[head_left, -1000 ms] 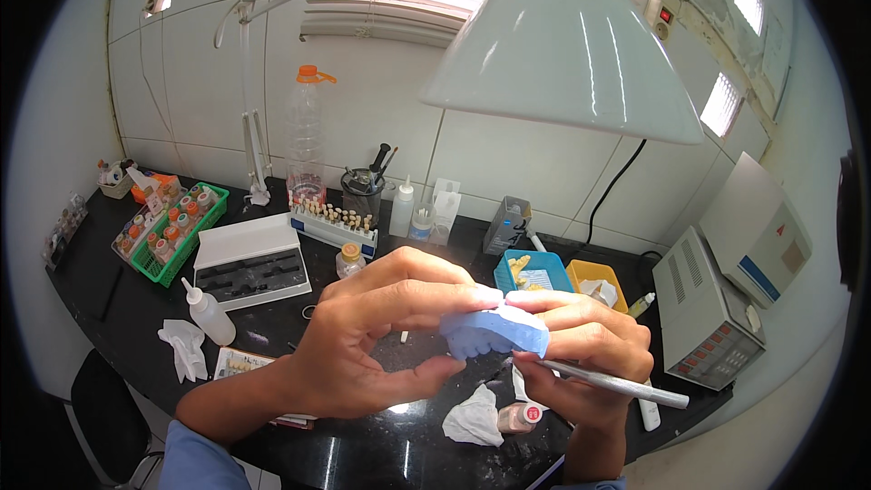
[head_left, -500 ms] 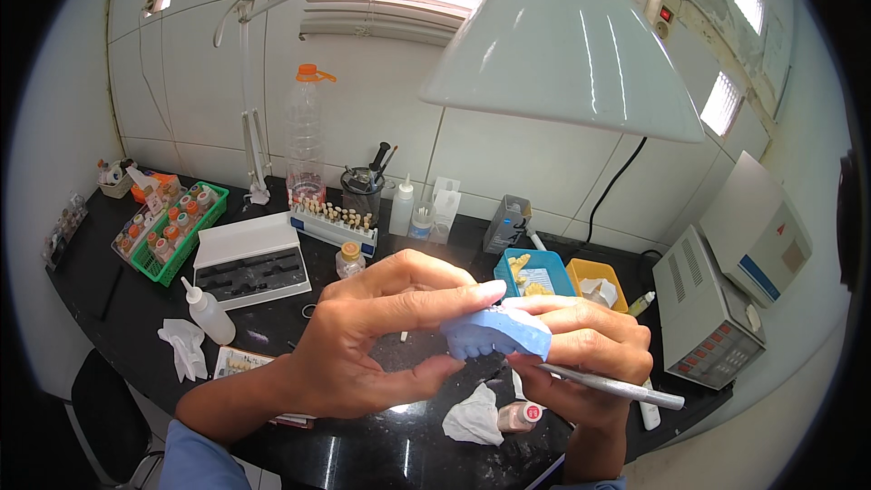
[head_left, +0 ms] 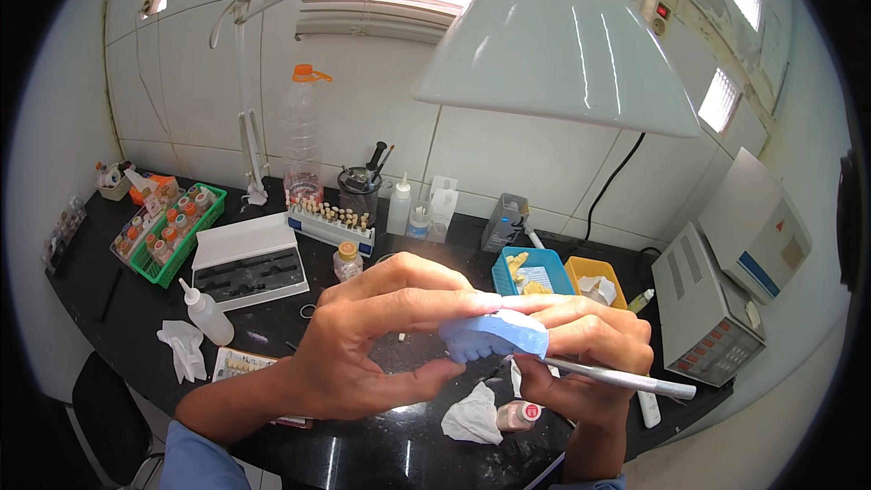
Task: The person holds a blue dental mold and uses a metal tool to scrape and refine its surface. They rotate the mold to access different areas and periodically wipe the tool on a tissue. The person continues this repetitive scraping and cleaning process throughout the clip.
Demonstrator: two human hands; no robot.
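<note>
A blue dental cast (head_left: 497,334) is held up between my two hands over the bench, its row of teeth facing downward. My left hand (head_left: 367,331) has its fingers along the top of the cast and its thumb at the lower left edge. Around the cast's right end curl the fingers of my right hand (head_left: 590,336). That hand also grips a slim silver handpiece-like tool (head_left: 626,376) pointing out to the right; its working tip is hidden. Below the cast lie a crumpled tissue (head_left: 472,417) and a small bottle (head_left: 519,416) of pinkish material.
A large white lamp shade (head_left: 558,54) hangs overhead. Behind my hands stand a tooth shade guide (head_left: 331,227), a blue basket (head_left: 500,277) and a yellow basket (head_left: 620,289). A boxy machine (head_left: 703,308) is at right; a squeeze bottle (head_left: 209,318) and an open white case (head_left: 249,243) are left.
The silver tool has shifted slightly right, and its handle lies a little flatter. The cast has tilted slightly; both hands keep their hold.
</note>
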